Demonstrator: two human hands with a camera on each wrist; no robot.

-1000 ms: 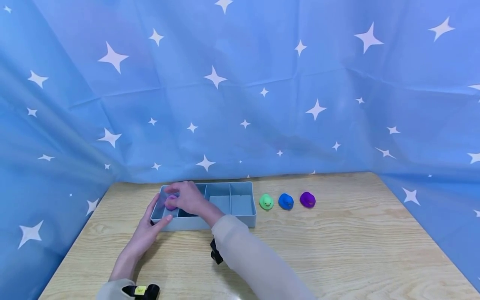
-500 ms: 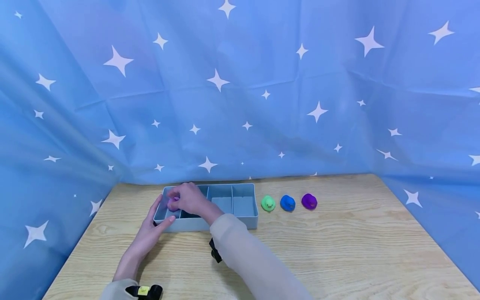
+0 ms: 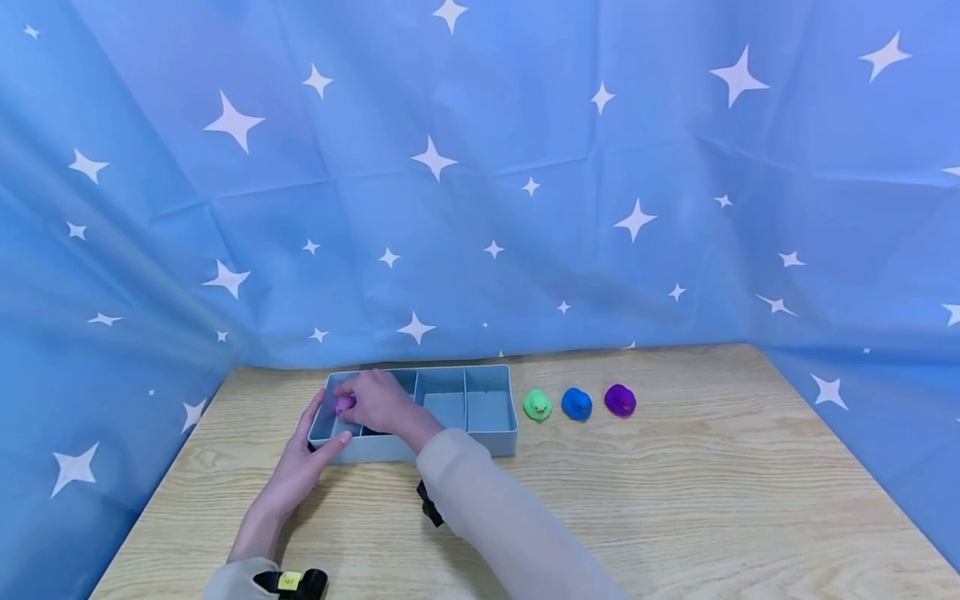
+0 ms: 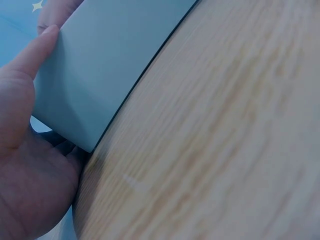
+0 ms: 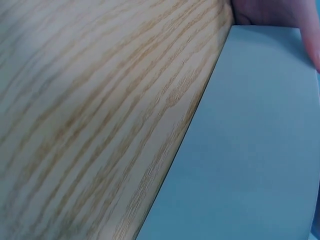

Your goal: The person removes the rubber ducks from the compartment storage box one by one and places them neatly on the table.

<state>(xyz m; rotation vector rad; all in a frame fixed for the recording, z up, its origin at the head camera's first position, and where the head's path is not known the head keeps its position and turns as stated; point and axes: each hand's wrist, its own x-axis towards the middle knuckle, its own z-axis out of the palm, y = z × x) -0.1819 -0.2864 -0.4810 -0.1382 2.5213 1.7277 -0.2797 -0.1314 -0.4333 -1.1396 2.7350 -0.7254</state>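
My left hand [image 3: 295, 468] holds the left end of a grey-blue divided box [image 3: 442, 444], its thumb on the front rim. In the left wrist view, the palm of that left hand [image 4: 37, 185] sits at the box's corner and the thumb lies along the front wall [image 4: 100, 75]. Inside the leftmost compartment, my right hand [image 3: 384, 406] pinches a pink toy duck [image 3: 346, 404], which the fingers partly cover. The right wrist view shows mostly the box's front wall [image 5: 240, 140], with part of the left hand [image 5: 270, 11] at its far end.
To the right of the box, a green duck [image 3: 537, 405], a blue duck [image 3: 577, 404] and a purple duck [image 3: 620, 401] stand in a row on the wooden table [image 3: 675, 500]. A blue star-patterned cloth [image 3: 510, 208] hangs behind and at the sides.
The right fingers have closed further over the pink duck, so less of it shows. The left hand stays on the box. The whole head view has shifted slightly.
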